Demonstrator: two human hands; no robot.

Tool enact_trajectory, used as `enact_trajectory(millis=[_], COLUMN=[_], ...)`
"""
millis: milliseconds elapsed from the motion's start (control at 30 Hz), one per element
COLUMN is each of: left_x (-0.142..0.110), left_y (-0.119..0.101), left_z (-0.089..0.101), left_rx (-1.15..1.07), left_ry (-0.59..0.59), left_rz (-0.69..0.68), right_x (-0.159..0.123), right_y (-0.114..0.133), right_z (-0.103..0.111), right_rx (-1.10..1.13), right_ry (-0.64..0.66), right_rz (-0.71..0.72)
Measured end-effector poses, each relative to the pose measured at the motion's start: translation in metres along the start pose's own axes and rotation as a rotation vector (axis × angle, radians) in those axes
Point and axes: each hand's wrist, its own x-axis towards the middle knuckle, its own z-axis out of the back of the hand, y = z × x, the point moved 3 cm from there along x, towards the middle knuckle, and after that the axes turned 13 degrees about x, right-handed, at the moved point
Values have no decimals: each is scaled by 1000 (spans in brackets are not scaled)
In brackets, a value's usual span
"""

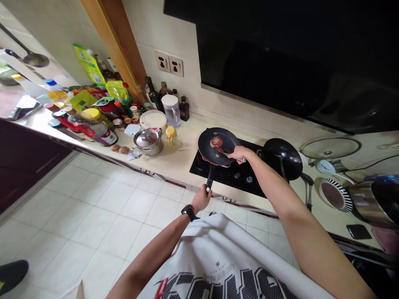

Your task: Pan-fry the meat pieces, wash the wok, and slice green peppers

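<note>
My left hand is wrapped around the handle of a dark frying pan on the left burner. Over the pan's right side, my right hand grips a slim metal utensil that looks like tongs. Its far end reaches down among the food. A reddish-brown round slice of meat lies in the pan, with darker pieces beside the tip of the utensil. Whether the tips pinch a piece is too small to tell.
The black gas stove also carries a wok at right. Left on the counter stand a lidded steel pot, a yellow-topped oil jar, a clear pitcher and several bottles. A dark range hood overhangs the stove. A phone lies at right.
</note>
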Motion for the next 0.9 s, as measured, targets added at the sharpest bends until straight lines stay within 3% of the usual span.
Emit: enact_trajectory(millis=[200, 500, 733, 900], left_x=[0, 2, 1, 1], left_y=[0, 1, 0, -1], left_z=[-2, -2, -2, -1], left_rx=[25, 38, 32, 27], left_ry=[1, 14, 11, 9], left_rz=[-16, 5, 13, 3], right_x=[-11, -16, -32, -26], right_y=[-17, -9, -27, -20], right_z=[7, -11, -4, -5], right_rx=[12, -120, -98, -100], right_ry=[-69, -139, -118, -219], right_rz=[51, 96, 85, 129])
